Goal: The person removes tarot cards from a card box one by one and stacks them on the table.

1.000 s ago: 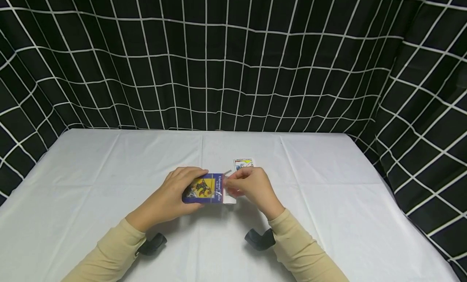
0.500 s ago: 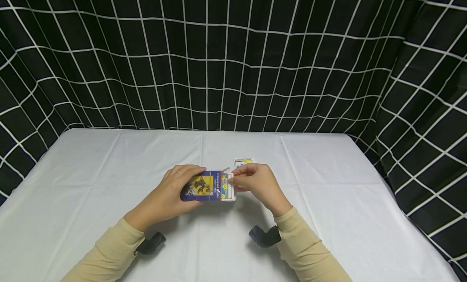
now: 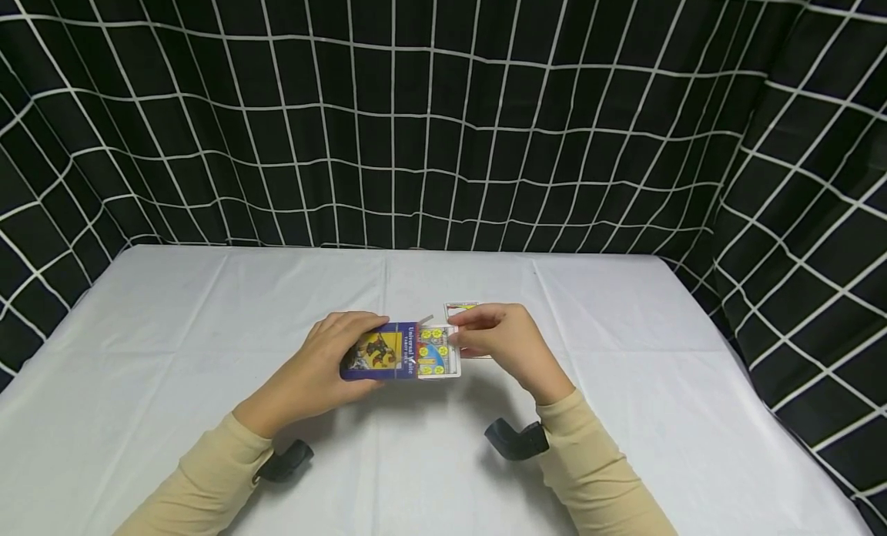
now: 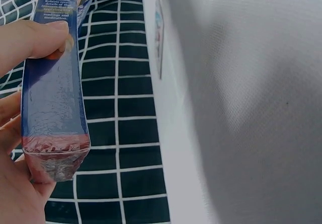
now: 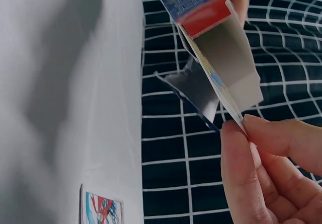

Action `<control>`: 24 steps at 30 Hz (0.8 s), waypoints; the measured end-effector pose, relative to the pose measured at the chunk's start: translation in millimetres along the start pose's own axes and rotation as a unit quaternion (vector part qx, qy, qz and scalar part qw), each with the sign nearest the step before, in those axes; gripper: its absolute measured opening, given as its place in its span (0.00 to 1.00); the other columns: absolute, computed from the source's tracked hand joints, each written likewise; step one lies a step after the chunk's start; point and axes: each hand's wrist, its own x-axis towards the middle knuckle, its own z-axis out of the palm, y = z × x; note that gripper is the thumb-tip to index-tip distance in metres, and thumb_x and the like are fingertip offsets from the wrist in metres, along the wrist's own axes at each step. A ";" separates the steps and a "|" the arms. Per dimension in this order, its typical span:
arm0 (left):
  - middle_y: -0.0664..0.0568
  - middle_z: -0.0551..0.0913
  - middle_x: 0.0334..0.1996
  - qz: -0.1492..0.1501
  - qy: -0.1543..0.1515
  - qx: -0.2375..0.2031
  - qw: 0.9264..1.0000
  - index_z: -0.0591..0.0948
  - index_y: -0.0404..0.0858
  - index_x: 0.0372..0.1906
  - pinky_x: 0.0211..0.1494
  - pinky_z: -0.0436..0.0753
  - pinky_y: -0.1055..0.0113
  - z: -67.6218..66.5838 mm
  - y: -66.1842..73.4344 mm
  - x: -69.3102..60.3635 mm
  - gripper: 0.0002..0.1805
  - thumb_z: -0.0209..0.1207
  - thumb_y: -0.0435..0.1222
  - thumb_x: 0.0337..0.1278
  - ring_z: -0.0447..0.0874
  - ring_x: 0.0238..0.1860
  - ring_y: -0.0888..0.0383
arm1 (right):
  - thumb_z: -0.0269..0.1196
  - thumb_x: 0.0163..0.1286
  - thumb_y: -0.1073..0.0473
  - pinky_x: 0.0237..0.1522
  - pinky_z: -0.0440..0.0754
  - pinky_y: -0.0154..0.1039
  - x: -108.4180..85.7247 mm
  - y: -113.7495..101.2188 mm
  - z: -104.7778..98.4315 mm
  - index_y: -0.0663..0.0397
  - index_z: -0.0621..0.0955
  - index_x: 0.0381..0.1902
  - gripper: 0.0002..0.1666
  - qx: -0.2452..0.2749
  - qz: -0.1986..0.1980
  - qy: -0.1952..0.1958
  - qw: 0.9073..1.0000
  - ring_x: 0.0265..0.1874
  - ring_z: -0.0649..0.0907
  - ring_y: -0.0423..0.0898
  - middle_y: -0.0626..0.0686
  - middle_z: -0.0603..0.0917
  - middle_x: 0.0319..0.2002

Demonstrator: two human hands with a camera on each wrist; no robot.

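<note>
My left hand (image 3: 315,370) grips a blue tarot card box (image 3: 377,353) by its long sides, holding it above the table with its front face up. From the box's right end sticks a tarot card (image 3: 431,360) with yellow discs on it. My right hand (image 3: 509,347) pinches that card's outer edge between thumb and fingers. The right wrist view shows the box's open mouth, with a flap (image 5: 204,93) hanging out and the pinched card (image 5: 221,85) along one wall. On the table behind my right hand lies a tarot card stack or single card (image 3: 453,313), partly hidden.
A white cloth (image 3: 229,320) covers the table. Black curtains (image 3: 416,135) with a white grid stand behind it and at both sides. Dark wrist-camera mounts (image 3: 516,440) stick inward from both sleeves.
The card has come out of the box to the right, pinched in my right hand, which moved right and slightly away. My left hand and the box shifted slightly left and away.
</note>
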 end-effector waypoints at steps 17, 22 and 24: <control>0.47 0.76 0.64 -0.011 -0.011 0.003 1.000 0.71 0.40 0.68 0.69 0.67 0.45 -1.4 1.1 0.3 0.43 0.75 0.41 0.44 0.70 0.65 0.48 | 0.71 0.59 0.65 0.38 0.88 0.40 1.2 -0.1 -10.4 0.69 0.85 0.41 0.14 -0.037 0.018 -0.017 0.999 0.27 0.87 0.40 0.55 0.89 0.35; 0.47 0.76 0.64 -0.010 -0.011 0.002 1.000 0.71 0.39 0.68 0.69 0.67 0.45 -1.7 1.0 0.0 0.42 0.75 0.41 0.44 0.70 0.65 0.48 | 0.70 0.60 0.65 0.37 0.88 0.40 2.1 0.3 -14.9 0.69 0.85 0.40 0.13 -0.050 0.020 -0.009 0.998 0.26 0.86 0.40 0.54 0.89 0.33; 0.47 0.76 0.64 -0.009 -0.009 0.003 1.000 0.71 0.39 0.68 0.70 0.67 0.45 -1.8 0.8 0.1 0.42 0.75 0.41 0.44 0.70 0.65 0.48 | 0.70 0.60 0.65 0.37 0.88 0.39 2.2 0.9 -19.7 0.69 0.85 0.42 0.13 -0.062 0.020 -0.005 0.998 0.26 0.86 0.40 0.55 0.89 0.34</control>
